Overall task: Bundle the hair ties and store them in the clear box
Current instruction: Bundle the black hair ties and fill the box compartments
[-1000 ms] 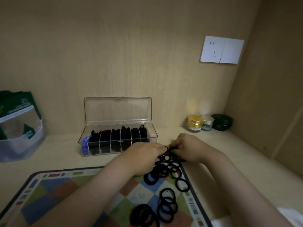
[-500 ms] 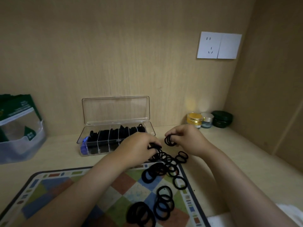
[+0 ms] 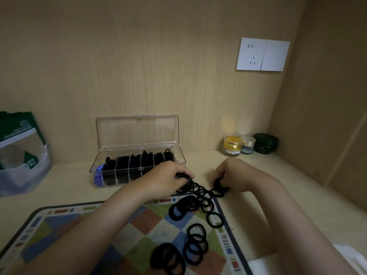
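Fingers [image 3: 183, 173] on the left hand [image 3: 166, 181] are curled down, pinching a tie or two at the top end of the loose ties [image 3: 198, 192]. The right hand [image 3: 238, 174] has its fingers wrapped round a small black bunch [image 3: 220, 186], low over the desk or maybe touching it, can't really tell. Between the two hands a little chain of overlapping loops runs left to right along the far edge of the mat [image 3: 79, 235]. More ties trail down the mat toward the person.

What matters for the next bit imo: the box [image 3: 137, 169] sits behind and to the left of both hands, lid tipped open against the wall, long side running left-right along it. The left hand is right in front of the box's right end, pretty much just beside it. The right hand, the one with the bunch, is further off to the right. So the bunch has to go back and leftward, across or past the left hand, to get in.

Most compartments look dark with ties already. The far right one looks like it has room, though clear plastic makes that hard to judge. Plenty of loose ties left, so I'd guess the job's about mid-way.
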### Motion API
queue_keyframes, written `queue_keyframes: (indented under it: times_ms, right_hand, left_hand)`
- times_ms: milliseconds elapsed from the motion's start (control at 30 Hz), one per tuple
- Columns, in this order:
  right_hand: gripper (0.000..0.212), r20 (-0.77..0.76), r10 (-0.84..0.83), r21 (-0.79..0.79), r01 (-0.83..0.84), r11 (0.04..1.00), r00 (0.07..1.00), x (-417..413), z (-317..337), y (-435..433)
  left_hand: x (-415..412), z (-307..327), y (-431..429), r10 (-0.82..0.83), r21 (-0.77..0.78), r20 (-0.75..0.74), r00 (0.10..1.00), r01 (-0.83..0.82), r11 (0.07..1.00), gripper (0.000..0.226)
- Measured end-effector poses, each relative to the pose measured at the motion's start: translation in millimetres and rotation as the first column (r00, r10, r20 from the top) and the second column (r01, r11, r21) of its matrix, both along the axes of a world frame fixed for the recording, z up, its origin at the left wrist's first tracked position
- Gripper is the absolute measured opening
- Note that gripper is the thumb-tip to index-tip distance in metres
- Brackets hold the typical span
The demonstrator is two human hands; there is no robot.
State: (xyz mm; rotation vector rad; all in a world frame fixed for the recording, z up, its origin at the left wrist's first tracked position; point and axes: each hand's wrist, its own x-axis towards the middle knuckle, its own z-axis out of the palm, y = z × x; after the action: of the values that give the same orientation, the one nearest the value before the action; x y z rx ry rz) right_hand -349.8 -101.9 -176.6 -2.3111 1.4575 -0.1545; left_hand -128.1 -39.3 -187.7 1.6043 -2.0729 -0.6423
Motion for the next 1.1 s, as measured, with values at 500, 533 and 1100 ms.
queue_keyframes:
  times_ms: [500,533,1100]
  right_hand:
    - [0.022,-0.024,0.034,0.040,-0.033,0.999,0.999,1,5,4]
    - [0.020,0.007,0.045,0.029,-0.045,0.999,0.999,1,5,4]
    - [0.006,0.587,-0.035,0.232,-0.126,0.965,0.809,78,-5,49]
  left_hand:
    - [-2,-1,3,0.065,0.033,-0.270,0.961,-0.058,0.998,0.021]
    - [-2,-1,3,0.074,0.032,-0.282,0.956,-0.068,0.997,0.020]
    - [22,-22,42,0.283,0.304,-0.759,0.587,-0.067,0.950,0.027]
